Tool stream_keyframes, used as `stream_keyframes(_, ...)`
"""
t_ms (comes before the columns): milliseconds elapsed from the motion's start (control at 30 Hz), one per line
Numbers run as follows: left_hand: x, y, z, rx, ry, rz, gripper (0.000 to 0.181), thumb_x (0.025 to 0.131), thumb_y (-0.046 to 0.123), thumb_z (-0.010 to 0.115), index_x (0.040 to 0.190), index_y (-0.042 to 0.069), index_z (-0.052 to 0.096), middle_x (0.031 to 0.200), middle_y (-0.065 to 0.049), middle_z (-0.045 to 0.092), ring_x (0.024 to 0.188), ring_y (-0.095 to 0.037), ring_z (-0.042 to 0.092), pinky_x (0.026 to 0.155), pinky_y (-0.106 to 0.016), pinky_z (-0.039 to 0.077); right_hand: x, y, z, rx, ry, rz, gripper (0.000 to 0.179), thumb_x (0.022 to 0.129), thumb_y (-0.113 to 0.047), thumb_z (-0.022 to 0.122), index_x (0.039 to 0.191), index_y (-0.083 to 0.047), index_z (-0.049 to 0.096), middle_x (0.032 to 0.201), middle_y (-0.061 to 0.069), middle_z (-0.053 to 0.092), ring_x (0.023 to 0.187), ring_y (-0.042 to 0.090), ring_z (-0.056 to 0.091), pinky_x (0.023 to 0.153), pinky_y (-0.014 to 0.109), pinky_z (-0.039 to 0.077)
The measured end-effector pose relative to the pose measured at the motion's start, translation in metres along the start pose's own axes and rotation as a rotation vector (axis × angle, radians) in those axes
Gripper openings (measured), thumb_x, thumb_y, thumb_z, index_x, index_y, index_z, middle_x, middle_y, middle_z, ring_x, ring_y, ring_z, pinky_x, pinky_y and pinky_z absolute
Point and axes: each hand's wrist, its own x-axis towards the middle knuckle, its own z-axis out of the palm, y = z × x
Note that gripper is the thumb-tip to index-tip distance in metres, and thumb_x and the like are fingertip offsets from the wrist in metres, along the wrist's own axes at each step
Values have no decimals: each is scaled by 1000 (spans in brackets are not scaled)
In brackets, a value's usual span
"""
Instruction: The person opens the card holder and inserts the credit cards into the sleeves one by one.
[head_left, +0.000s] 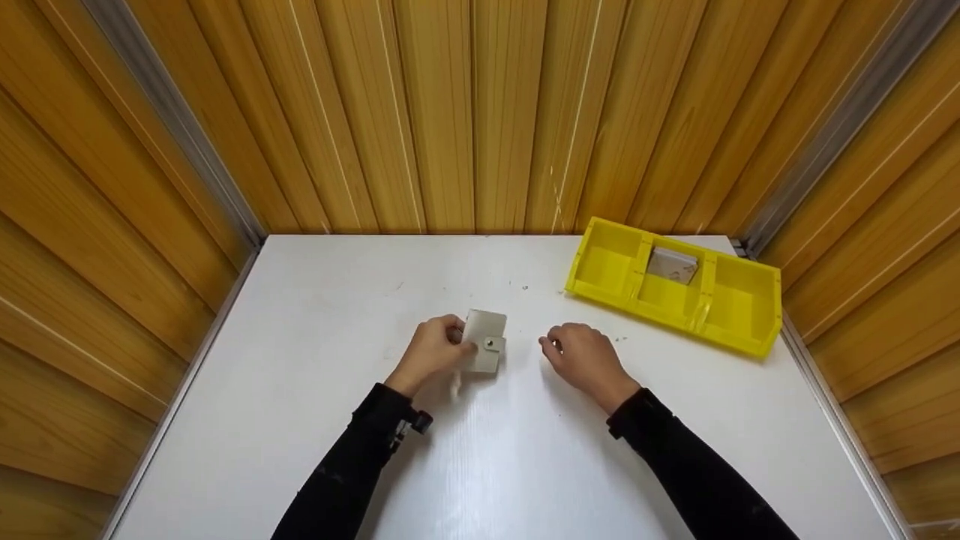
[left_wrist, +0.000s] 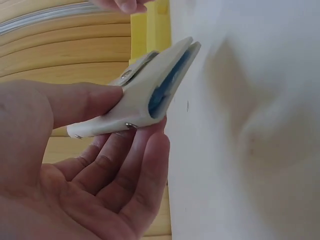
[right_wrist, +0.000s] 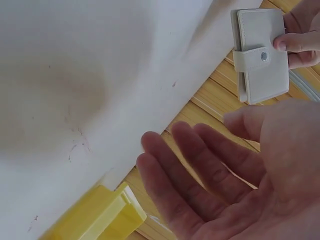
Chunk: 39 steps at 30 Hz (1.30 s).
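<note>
The wallet (head_left: 480, 324), its strap snapped across the front, is tilted just above the table (head_left: 315, 292), pinched at its spine between the thumb and fingers of the left hand (head_left: 433, 351). The right hand (head_left: 589, 361), loosely curled and holding nothing, hangs near it; beyond, at the far right, the yellow tray (head_left: 742, 307) has a pale block (head_left: 673, 265) in its middle compartment.

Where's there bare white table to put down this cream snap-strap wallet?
The white tabletop is bare from the left hand to the table's left edge, and between the black-sleeved forearms. It's crowded back-right, where the yellow three-compartment plastic tray sits.
</note>
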Motion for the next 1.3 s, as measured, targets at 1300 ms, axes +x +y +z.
stream_keyframes(1300,-10,44,40,-99,-44,82,16,91,11,82,103,7,73,94,-6,80,85,-11,72,73,-29,61,3,-24,4,43,38,-139,23,101,-26,71,88,-9,78,82,4,74,74,16,66,69,40,57)
